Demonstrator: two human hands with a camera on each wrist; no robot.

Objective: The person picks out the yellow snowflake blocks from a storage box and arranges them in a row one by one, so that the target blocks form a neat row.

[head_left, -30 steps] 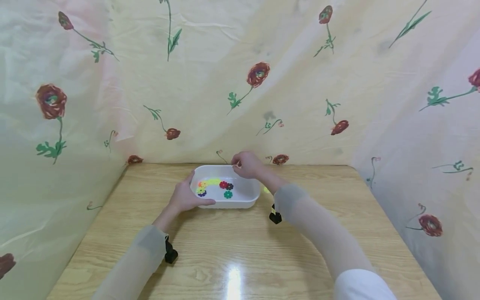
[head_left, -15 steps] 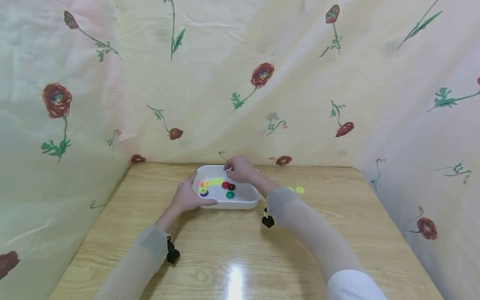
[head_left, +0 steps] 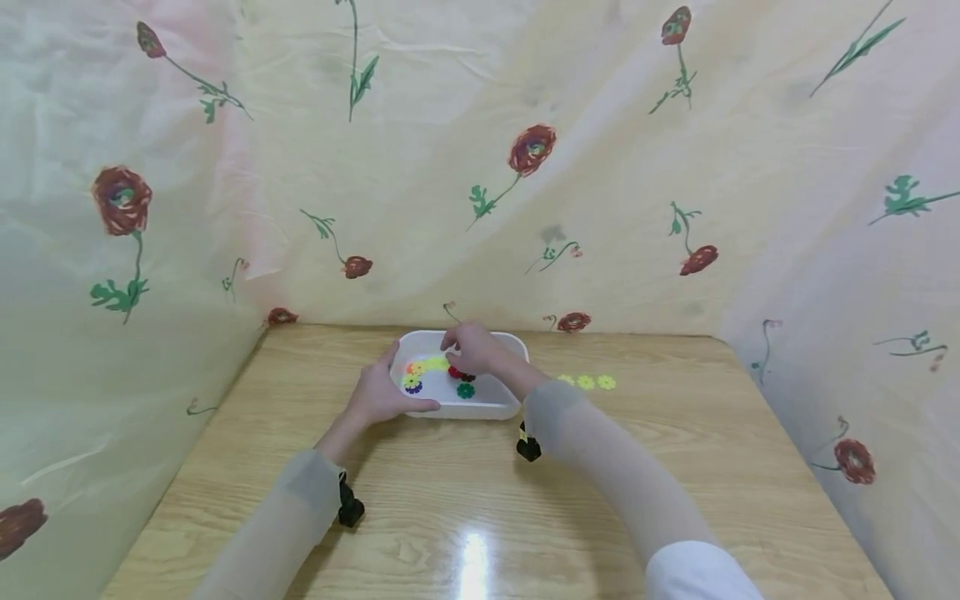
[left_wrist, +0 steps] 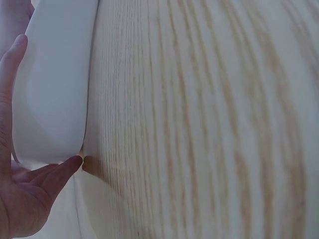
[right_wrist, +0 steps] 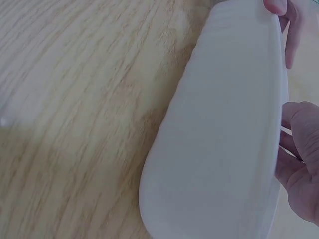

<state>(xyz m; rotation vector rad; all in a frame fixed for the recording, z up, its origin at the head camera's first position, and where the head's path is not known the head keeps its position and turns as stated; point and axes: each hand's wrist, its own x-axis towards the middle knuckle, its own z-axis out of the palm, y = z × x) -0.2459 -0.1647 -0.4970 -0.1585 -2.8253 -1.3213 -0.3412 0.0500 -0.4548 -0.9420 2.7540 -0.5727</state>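
Note:
A white plastic tub [head_left: 468,411] stands on the table, with small flower-shaped plastic pieces on its floor. Yellow pieces [head_left: 435,364], an orange piece [head_left: 413,367] and a dark blue piece [head_left: 416,388] lie toward its left; a red piece [head_left: 453,372] and a green piece [head_left: 466,390] are nearer the middle. My left hand [head_left: 377,393] grips the tub's left end, thumb along the front side and fingers round the far side. Inside the tub, my right hand [head_left: 477,349] reaches down just over the red and yellow pieces, thumb and forefinger apart. The tub wall hides its lower fingertips in the right wrist view.
Three yellow flower pieces [head_left: 586,382] lie in a row on the wooden table [head_left: 420,508], right of the tub; my right forearm is close to them. A floral cloth [head_left: 405,167] hangs behind the table and along both sides.
My right hand has moved down and left from the tub's far rim to over the pieces. The yellow row on the right has come out from behind that arm. My left hand keeps its grip.

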